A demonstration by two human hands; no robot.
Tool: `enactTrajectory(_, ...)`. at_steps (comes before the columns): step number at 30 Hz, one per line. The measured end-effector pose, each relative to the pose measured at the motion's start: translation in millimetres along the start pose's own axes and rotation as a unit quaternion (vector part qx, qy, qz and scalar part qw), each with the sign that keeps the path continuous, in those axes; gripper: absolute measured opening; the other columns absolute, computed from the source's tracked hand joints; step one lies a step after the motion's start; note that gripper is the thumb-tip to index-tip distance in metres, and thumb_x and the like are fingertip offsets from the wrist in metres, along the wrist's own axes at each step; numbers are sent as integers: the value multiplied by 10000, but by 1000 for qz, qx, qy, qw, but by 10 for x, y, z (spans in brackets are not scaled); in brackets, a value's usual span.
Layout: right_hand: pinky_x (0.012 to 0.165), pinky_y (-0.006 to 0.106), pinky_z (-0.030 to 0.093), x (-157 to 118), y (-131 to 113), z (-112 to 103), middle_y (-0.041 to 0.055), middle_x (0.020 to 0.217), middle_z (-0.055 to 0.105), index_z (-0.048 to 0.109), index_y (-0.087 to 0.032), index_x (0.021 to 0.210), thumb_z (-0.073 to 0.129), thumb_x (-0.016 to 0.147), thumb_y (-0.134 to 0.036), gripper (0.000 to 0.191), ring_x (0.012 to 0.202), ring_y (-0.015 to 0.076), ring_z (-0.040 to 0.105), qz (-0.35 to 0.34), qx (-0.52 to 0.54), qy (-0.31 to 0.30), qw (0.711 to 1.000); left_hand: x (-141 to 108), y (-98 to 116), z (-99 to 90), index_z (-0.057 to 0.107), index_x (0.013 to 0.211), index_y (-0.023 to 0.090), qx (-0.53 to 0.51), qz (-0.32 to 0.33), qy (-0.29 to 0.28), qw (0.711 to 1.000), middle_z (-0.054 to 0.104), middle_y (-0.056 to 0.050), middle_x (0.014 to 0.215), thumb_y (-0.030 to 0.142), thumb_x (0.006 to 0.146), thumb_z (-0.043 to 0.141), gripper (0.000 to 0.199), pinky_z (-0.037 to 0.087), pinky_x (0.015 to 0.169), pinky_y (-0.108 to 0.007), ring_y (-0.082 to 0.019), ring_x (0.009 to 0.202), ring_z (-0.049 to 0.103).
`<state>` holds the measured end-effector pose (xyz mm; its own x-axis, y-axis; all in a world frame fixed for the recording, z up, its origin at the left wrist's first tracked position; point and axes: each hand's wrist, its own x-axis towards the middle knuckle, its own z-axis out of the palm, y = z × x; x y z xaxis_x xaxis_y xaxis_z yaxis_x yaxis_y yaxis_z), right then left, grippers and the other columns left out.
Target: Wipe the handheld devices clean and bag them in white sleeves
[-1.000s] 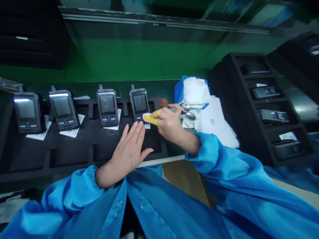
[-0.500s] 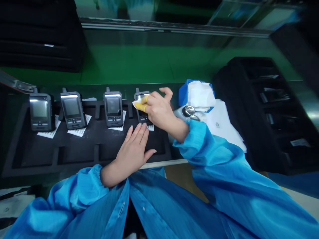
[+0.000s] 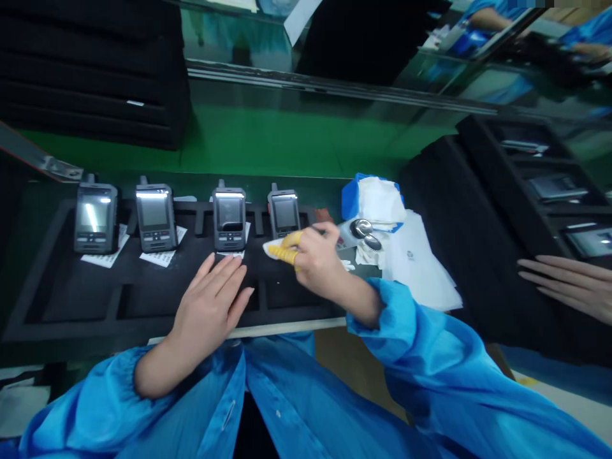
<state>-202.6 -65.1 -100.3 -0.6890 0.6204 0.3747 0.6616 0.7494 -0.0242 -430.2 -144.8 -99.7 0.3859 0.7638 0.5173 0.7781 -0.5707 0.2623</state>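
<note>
Your right hand [image 3: 319,258] pinched a white cloth [image 3: 272,249]; your left hand [image 3: 210,306] lay open, fingers extended, near the third handheld device [image 3: 229,218].

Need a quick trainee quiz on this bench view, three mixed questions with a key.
1. Multiple choice: which hand holds the white wipe?
A) left hand
B) right hand
C) the co-worker's hand

2. True or false: the blue box is to the right of the row of radios on the near tray.

3. Count: how many radios are in that row?

Key: 1 B; 2 true; 3 four.
</note>
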Motion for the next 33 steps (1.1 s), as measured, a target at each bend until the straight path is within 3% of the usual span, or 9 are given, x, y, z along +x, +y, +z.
enactTrajectory(5,878,434,229,470,218,1,31,966,641,722,-300,973,449,809,-60,399,942,197,491,148,-19,34,988,-100,-132,51,596,1201,66,48,-39,-60,996,621,-210,1292,286,959,469,351,420,1063,-585,-337,1231,575)
enactTrajectory(12,968,467,254,939,0,163,29,986,671,734,-307,1032,444,849,-82,411,982,190,512,133,108,0,985,-135,-145,115,579,1249,56,29,-67,-83,994,569,-222,1353,304,970,424,404,377,1093,-588,-338,1295,516)
enactTrajectory(15,934,420,366,920,-75,98,31,975,691,736,-289,1067,504,861,-128,350,929,169,558,181,257,8,949,-148,-153,118,578,1257,69,29,-67,-87,994,570,-207,1360,289,967,427,394,372,1103,-572,-328,1303,510)
enactTrajectory(19,852,349,484,608,-66,-205,25,969,728,746,-274,1053,603,838,-221,263,899,163,612,232,423,33,875,-149,-166,113,583,1254,76,35,-60,-87,994,571,-202,1360,289,966,428,391,374,1100,-573,-330,1295,518)
enactTrajectory(22,838,345,502,174,-24,-493,12,941,732,754,-314,1014,640,818,-245,237,883,162,633,288,404,89,864,-141,-172,107,591,1237,63,38,-51,-85,994,566,-209,1361,293,966,427,391,379,1093,-578,-341,1294,517)
enactTrajectory(25,848,354,507,-348,45,-684,11,927,731,763,-334,961,682,771,-241,227,895,176,649,368,319,160,859,-138,-183,104,588,1239,60,40,-48,-92,994,553,-216,1373,295,964,430,395,377,1091,-582,-348,1301,507)
enactTrajectory(29,749,357,523,-972,134,-706,42,862,715,779,-290,890,661,723,-258,207,800,195,648,469,156,160,854,-136,-209,110,582,1243,53,53,-36,-90,994,546,-233,1372,303,961,447,400,377,1088,-576,-354,1300,507)
enactTrajectory(33,767,371,523,-1321,132,-576,68,905,722,774,-237,917,615,720,-273,257,848,223,653,561,162,115,804,-136,-233,106,567,1266,49,43,-31,-85,995,550,-250,1360,300,951,469,414,370,1088,-581,-362,1310,492)
